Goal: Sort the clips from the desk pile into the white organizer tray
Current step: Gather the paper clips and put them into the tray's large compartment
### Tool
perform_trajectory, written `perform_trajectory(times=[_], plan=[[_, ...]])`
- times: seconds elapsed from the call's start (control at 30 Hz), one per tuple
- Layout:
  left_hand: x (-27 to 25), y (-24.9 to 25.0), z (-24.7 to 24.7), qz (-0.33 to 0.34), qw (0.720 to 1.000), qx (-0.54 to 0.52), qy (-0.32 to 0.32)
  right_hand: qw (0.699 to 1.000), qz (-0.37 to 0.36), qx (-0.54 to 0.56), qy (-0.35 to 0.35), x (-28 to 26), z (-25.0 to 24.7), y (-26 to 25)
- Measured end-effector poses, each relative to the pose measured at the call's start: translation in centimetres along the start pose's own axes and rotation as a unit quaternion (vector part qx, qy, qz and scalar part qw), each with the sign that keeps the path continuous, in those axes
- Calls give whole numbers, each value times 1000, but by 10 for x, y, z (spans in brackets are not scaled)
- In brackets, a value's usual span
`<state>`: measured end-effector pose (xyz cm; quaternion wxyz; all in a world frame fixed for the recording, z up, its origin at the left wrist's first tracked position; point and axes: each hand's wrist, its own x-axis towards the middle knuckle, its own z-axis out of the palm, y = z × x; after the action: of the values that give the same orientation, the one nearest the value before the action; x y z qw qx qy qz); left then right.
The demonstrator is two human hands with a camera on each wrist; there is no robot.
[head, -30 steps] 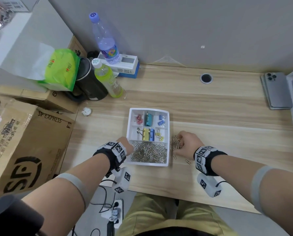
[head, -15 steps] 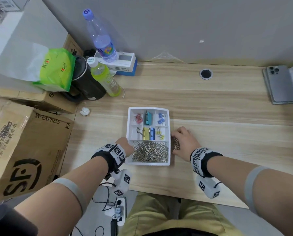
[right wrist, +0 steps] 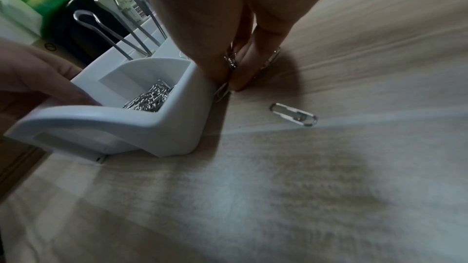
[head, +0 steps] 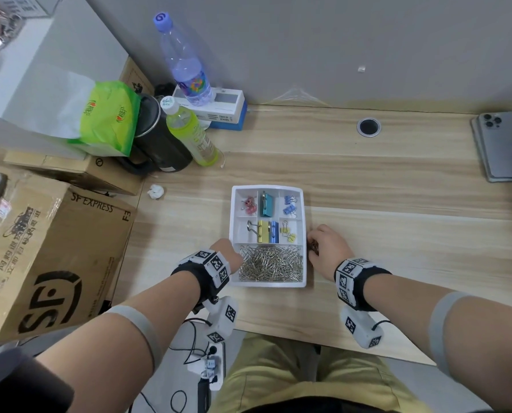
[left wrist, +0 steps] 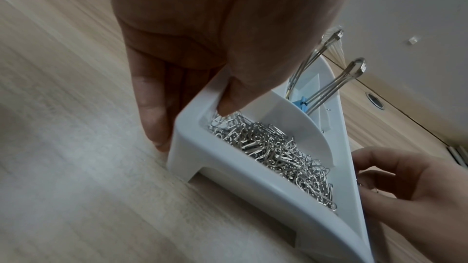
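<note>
The white organizer tray point(head: 233, 225) sits mid-desk. Its wide front compartment holds a heap of silver paper clips point(head: 271, 263); the small compartments behind hold coloured binder clips point(head: 268, 231). My left hand point(head: 233, 252) pinches the tray's near left corner point(left wrist: 187, 127), thumb point(left wrist: 228, 103) inside the wall and fingers outside. My right hand point(head: 312, 248) rests on the desk against the tray's right wall, its fingers curled around a small bunch of paper clips point(right wrist: 231, 61). One loose paper clip point(right wrist: 293, 114) lies on the desk beside that hand.
At the back left stand a water bottle point(head: 186, 64), a green drink bottle point(head: 192, 135), a black mug point(head: 159, 144) and a green bag point(head: 105, 114). Cardboard boxes point(head: 49, 248) flank the desk's left. A phone point(head: 500, 144) lies back right, near a cable hole point(head: 368, 126).
My right hand has slid the bunch of paper clips left until it lies against the tray's right wall. My left hand has kept its hold on the tray corner.
</note>
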<state>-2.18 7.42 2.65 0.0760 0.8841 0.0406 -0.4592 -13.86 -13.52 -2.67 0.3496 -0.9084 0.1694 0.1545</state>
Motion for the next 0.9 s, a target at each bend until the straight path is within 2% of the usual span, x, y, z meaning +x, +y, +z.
perform_trajectory(times=[0.37, 0.6, 0.73, 0.9], plan=[[-4, 6, 3, 8, 1000, -4, -14, 1000, 4, 16, 13, -11, -21, 6], [-9, 8, 0, 5, 1000, 11, -22, 998, -36, 29, -39, -17, -46, -14], [-7, 8, 0, 3, 1000, 17, -19, 994, -65, 47, -75, -18, -33, -41], [-5, 4, 4, 3, 1000, 1, -9, 988, -102, -12, -115, -24, -12, -55]])
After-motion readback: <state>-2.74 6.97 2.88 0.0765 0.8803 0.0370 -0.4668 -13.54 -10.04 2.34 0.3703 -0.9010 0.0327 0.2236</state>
